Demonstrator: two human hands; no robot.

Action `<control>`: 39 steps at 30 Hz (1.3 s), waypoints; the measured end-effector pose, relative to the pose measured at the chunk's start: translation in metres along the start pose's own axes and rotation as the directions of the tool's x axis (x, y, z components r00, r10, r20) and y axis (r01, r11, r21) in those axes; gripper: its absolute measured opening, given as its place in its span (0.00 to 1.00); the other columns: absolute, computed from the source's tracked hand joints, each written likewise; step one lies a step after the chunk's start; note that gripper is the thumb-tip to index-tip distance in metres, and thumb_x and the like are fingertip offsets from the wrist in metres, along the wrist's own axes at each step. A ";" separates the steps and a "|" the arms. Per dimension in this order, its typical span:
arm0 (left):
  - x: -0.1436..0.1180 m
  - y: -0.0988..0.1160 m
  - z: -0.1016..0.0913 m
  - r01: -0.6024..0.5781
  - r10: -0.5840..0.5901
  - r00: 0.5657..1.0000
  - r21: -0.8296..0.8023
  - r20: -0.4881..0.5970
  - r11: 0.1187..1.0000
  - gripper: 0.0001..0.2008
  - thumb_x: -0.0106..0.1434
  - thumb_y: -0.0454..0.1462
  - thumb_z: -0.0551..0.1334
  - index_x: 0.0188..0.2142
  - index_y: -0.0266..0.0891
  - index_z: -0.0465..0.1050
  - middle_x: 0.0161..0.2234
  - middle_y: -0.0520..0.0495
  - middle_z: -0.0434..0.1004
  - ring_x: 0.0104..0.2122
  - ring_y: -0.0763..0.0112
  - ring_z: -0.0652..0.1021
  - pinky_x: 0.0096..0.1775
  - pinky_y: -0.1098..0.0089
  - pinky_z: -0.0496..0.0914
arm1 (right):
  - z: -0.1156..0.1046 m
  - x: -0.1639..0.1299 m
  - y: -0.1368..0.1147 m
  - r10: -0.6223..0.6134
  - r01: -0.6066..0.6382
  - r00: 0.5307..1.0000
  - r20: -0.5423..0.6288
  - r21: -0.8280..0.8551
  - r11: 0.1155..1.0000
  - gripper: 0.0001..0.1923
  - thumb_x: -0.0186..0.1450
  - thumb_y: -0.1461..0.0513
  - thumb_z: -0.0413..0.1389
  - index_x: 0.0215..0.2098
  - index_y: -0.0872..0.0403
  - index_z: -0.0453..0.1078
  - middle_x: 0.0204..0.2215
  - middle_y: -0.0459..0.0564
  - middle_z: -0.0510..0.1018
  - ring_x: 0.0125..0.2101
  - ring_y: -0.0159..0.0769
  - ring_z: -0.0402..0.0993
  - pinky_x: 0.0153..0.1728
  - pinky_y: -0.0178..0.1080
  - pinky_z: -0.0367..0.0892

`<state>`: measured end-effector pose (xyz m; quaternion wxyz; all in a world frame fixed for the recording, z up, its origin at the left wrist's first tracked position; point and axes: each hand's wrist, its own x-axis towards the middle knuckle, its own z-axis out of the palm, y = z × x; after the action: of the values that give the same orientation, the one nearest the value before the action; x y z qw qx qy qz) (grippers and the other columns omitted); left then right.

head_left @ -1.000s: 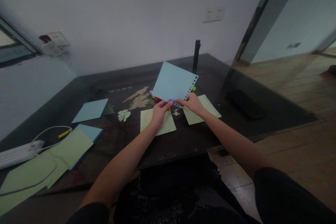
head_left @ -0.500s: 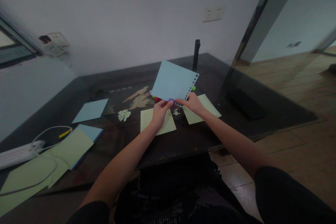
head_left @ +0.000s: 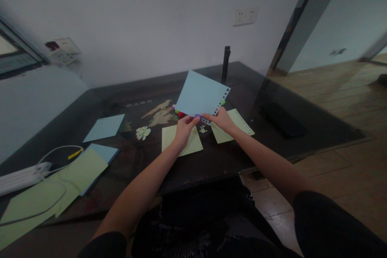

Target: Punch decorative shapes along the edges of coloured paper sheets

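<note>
Near edge of the dark, glossy tabletop [head_left: 208, 165]: two pale-yellow paper sheets lie flat, the left sheet [head_left: 193, 145] partly under the left forearm, the right sheet [head_left: 223, 136] partly under the right. Between them, a small scatter of pale paper bits [head_left: 203, 129]; a larger heap of pale cut bits [head_left: 142, 132] sits off to the left.

Left hand [head_left: 183, 128] grasps a small, rounded purple punch [head_left: 197, 117], thumb on top, at the lower edge of a light-blue square paper sheet [head_left: 199, 92]. Right hand [head_left: 222, 119] pinches that sheet near its lower right corner. The sheet is held tilted above the tabletop (a row of shaped holes runs down its right edge).

Beyond: red and green pieces peek out behind the sheet; farther, a black upright rod [head_left: 225, 64], then a white double wall socket [head_left: 245, 16].
</note>
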<state>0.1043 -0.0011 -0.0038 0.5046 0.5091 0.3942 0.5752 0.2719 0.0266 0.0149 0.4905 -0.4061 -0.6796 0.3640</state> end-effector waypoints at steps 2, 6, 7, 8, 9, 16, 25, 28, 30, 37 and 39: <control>0.000 0.000 0.000 0.006 -0.006 1.000 0.005 -0.001 1.000 0.16 0.50 0.45 0.70 0.32 0.33 0.77 0.30 0.46 0.79 0.33 0.68 0.76 0.41 0.67 0.66 | 0.000 0.000 0.000 -0.003 0.003 1.000 0.001 -0.010 1.000 0.13 0.55 0.59 0.62 0.37 0.57 0.73 0.38 0.56 0.80 0.39 0.46 0.77 0.44 0.50 0.71; 0.000 0.001 0.000 0.023 -0.023 1.000 -0.009 0.009 1.000 0.17 0.49 0.45 0.70 0.32 0.33 0.77 0.31 0.45 0.79 0.33 0.67 0.76 0.42 0.66 0.66 | 0.001 0.001 0.003 -0.002 0.002 1.000 -0.006 -0.021 1.000 0.14 0.54 0.59 0.63 0.38 0.57 0.73 0.38 0.56 0.80 0.39 0.46 0.77 0.44 0.50 0.71; 0.000 0.001 0.000 0.026 -0.026 1.000 -0.013 0.015 1.000 0.17 0.49 0.45 0.70 0.32 0.33 0.77 0.32 0.45 0.79 0.34 0.67 0.76 0.43 0.66 0.66 | 0.001 0.001 0.004 -0.001 0.001 1.000 -0.009 -0.023 1.000 0.14 0.54 0.59 0.63 0.38 0.57 0.73 0.38 0.56 0.80 0.39 0.45 0.77 0.44 0.50 0.71; 0.000 0.001 0.000 0.028 -0.028 0.999 -0.016 0.020 0.999 0.17 0.49 0.45 0.70 0.32 0.33 0.78 0.32 0.45 0.79 0.34 0.67 0.76 0.43 0.66 0.66 | 0.001 0.001 0.005 0.000 0.000 1.000 -0.009 -0.023 1.000 0.15 0.54 0.59 0.63 0.38 0.57 0.73 0.38 0.56 0.80 0.39 0.45 0.77 0.44 0.50 0.71; 0.000 0.000 0.000 0.029 -0.029 0.999 -0.019 0.025 0.999 0.17 0.49 0.45 0.70 0.32 0.33 0.78 0.31 0.44 0.79 0.34 0.66 0.76 0.43 0.66 0.66 | 0.001 0.002 0.006 0.000 -0.001 1.000 -0.007 -0.023 1.000 0.15 0.54 0.59 0.63 0.38 0.57 0.73 0.38 0.56 0.80 0.39 0.45 0.77 0.44 0.50 0.71; 0.001 -0.005 -0.003 0.088 -0.087 0.995 -0.027 0.050 0.996 0.18 0.51 0.45 0.69 0.34 0.32 0.78 0.33 0.42 0.79 0.34 0.67 0.76 0.43 0.65 0.67 | 0.001 0.003 0.013 -0.003 0.003 1.000 0.004 -0.055 0.998 0.16 0.54 0.57 0.63 0.39 0.56 0.73 0.38 0.54 0.80 0.39 0.45 0.76 0.44 0.49 0.70; -0.003 0.006 0.001 0.208 -0.203 0.977 -0.074 0.071 0.975 0.18 0.49 0.47 0.70 0.30 0.32 0.78 0.30 0.44 0.78 0.31 0.70 0.75 0.43 0.65 0.67 | 0.001 0.004 0.016 0.044 -0.045 0.999 -0.016 -0.096 0.994 0.16 0.53 0.60 0.62 0.39 0.58 0.73 0.38 0.56 0.80 0.40 0.46 0.76 0.46 0.50 0.69; -0.004 0.009 0.001 0.211 -0.205 0.975 -0.062 0.084 0.976 0.18 0.49 0.47 0.70 0.31 0.32 0.78 0.30 0.44 0.78 0.32 0.69 0.76 0.43 0.65 0.67 | 0.002 0.004 0.016 0.066 -0.069 0.997 -0.037 -0.084 0.994 0.16 0.53 0.60 0.62 0.39 0.58 0.73 0.38 0.57 0.80 0.41 0.47 0.76 0.46 0.50 0.69; -0.004 0.010 0.001 0.214 -0.209 0.973 -0.050 0.096 0.976 0.18 0.49 0.46 0.70 0.32 0.32 0.78 0.31 0.43 0.79 0.33 0.69 0.76 0.43 0.65 0.67 | 0.002 0.004 0.017 0.081 -0.085 0.995 -0.061 -0.073 0.994 0.16 0.53 0.60 0.62 0.38 0.58 0.73 0.38 0.57 0.80 0.41 0.46 0.76 0.46 0.51 0.69; -0.004 0.009 0.001 0.194 -0.192 0.974 -0.006 0.118 0.981 0.19 0.51 0.46 0.69 0.35 0.32 0.77 0.34 0.41 0.79 0.34 0.67 0.77 0.43 0.65 0.68 | 0.001 0.005 0.018 0.122 -0.120 0.986 -0.113 0.026 0.992 0.18 0.51 0.61 0.63 0.40 0.59 0.73 0.42 0.59 0.79 0.43 0.46 0.76 0.47 0.51 0.69; -0.004 0.010 0.000 0.193 -0.195 0.974 0.029 0.113 0.981 0.20 0.51 0.46 0.69 0.38 0.32 0.77 0.36 0.40 0.79 0.35 0.66 0.77 0.43 0.64 0.68 | 0.000 0.005 0.017 0.147 -0.142 0.983 -0.106 0.057 0.988 0.18 0.52 0.61 0.63 0.40 0.60 0.73 0.40 0.60 0.80 0.42 0.47 0.76 0.46 0.51 0.70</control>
<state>0.1023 -0.0065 0.0049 0.5758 0.5050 0.4172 0.4892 0.2740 0.0376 0.0018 0.5093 -0.4616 -0.6112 0.3924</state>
